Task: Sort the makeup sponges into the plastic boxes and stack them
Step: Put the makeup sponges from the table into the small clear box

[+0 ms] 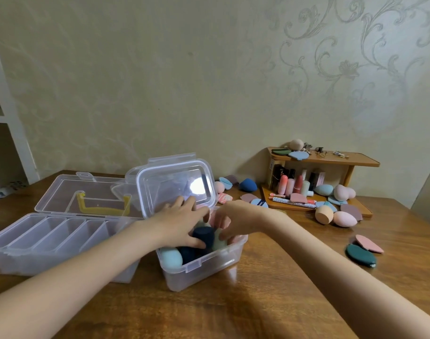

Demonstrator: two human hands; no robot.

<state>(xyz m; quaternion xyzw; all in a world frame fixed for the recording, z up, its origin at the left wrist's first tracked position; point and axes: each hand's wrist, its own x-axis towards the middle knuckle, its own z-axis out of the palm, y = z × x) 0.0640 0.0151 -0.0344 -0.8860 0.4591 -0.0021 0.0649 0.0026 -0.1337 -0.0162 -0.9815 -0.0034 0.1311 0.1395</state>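
Both hands reach into the small clear plastic box on the wooden worktop, its hinged lid upright. The left hand grips a dark navy sponge; the right hand curls its fingers, seemingly around a pale green sponge. A light blue egg-shaped sponge lies in the box's near corner. Left of this box stands a larger clear box with five empty ribbed slots.

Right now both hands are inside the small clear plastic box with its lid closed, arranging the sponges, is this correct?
Not quite. The head view shows the lid of the small clear plastic box standing open behind it. The left hand and right hand are indeed inside, arranging the sponges.
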